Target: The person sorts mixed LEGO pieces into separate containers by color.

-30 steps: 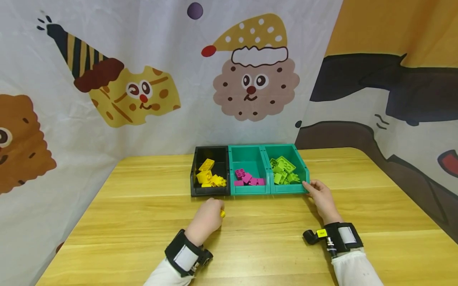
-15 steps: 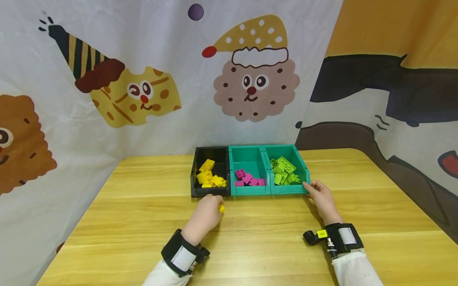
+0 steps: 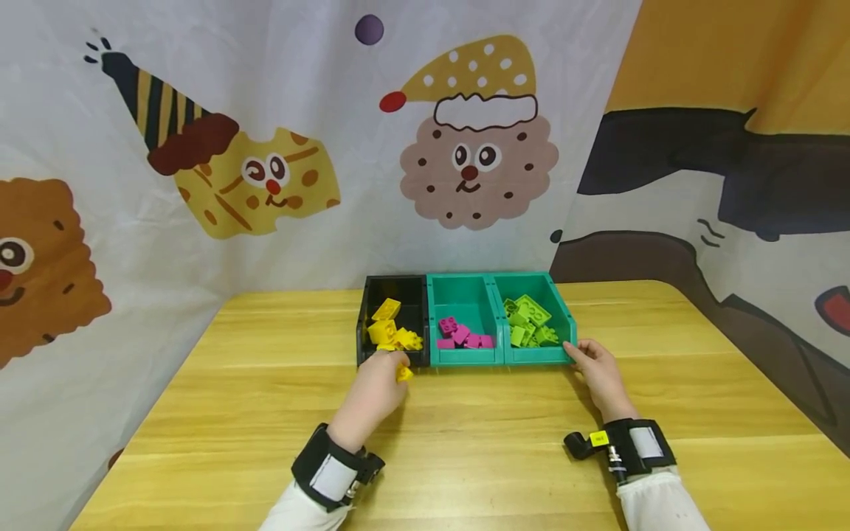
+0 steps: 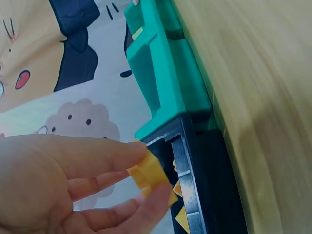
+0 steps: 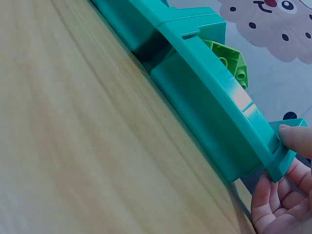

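Between thumb and fingers my left hand (image 3: 373, 389) pinches a yellow toy brick (image 4: 150, 171), right at the front rim of the black bin (image 3: 415, 360). Several yellow bricks (image 3: 383, 331) lie inside that bin. At the far right of the row, my right hand (image 3: 599, 375) grips the front corner of the teal bin (image 5: 209, 117), thumb on top and fingers below. Lime green bricks (image 3: 529, 313) fill this right bin. The middle teal bin (image 3: 462, 289) contains several magenta bricks (image 3: 460, 334).
All three bins stand side by side at the back of the wooden table (image 3: 485, 442). Behind them hangs a cloth (image 3: 292, 251) printed with cartoon figures. Each wrist wears a black strap (image 3: 634, 446) with a small camera.
My left hand has moved forward and slightly left with the yellow brick, from the table in front up to the black bin's rim. The right hand keeps its grip.
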Available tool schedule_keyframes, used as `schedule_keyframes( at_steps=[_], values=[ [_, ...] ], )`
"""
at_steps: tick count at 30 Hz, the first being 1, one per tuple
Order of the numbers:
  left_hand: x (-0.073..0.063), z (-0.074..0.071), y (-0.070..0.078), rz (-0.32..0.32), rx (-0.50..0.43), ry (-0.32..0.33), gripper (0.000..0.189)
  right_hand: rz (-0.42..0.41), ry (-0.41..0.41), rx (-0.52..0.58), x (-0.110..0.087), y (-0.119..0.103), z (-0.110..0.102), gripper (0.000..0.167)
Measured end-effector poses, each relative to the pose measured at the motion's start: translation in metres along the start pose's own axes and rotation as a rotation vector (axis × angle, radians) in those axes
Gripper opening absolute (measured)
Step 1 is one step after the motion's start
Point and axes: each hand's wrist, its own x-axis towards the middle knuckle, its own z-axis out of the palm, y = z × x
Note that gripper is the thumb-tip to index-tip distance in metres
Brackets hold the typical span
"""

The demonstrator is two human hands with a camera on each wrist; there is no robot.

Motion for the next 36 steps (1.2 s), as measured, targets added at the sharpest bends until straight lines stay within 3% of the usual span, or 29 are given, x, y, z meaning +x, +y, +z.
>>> schedule_keyframes(
  at_steps=[6,16,27,31,36],
  values=[
    [0.009,-0.001,-0.004,0.001,-0.017,0.059,0.024,0.000,0.006,0.023,-0.001,0.001,0.000,0.034],
    [0.042,-0.005,-0.012,0.008,-0.059,0.191,0.025,0.003,0.006,-0.025,0.000,0.004,-0.001,0.041],
    [0.060,0.009,-0.023,-0.062,-0.092,0.133,0.027,0.002,-0.003,-0.036,0.001,0.003,0.000,0.044],
    [0.064,0.015,-0.028,-0.091,-0.073,0.130,0.028,0.016,-0.007,-0.036,0.000,0.002,-0.001,0.044],
    [0.067,0.019,-0.034,-0.083,-0.012,0.114,0.028,0.011,-0.010,-0.040,0.000,0.001,-0.001,0.044]
  ],
)
